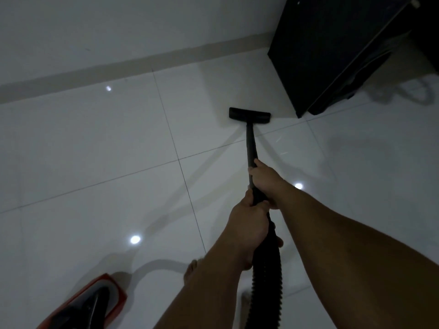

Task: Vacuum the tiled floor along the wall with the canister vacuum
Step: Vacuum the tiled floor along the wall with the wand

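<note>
A black floor nozzle [249, 115] lies flat on the glossy white tiled floor [95, 143], a short way in front of the wall's grey skirting [118, 67]. A dark wand [250, 148] runs from the nozzle back to me. My right hand [264, 180] grips the wand higher up. My left hand [247, 222] grips the handle just below it, where the black ribbed hose [267, 281] begins. The red and black canister [90, 305] sits on the floor at the bottom left.
A black cabinet [332, 51] stands against the wall at the upper right, close to the nozzle's right end. A bare foot [191, 269] stands on the tiles near the canister. A cable loop [413, 93] lies on the floor beside the cabinet.
</note>
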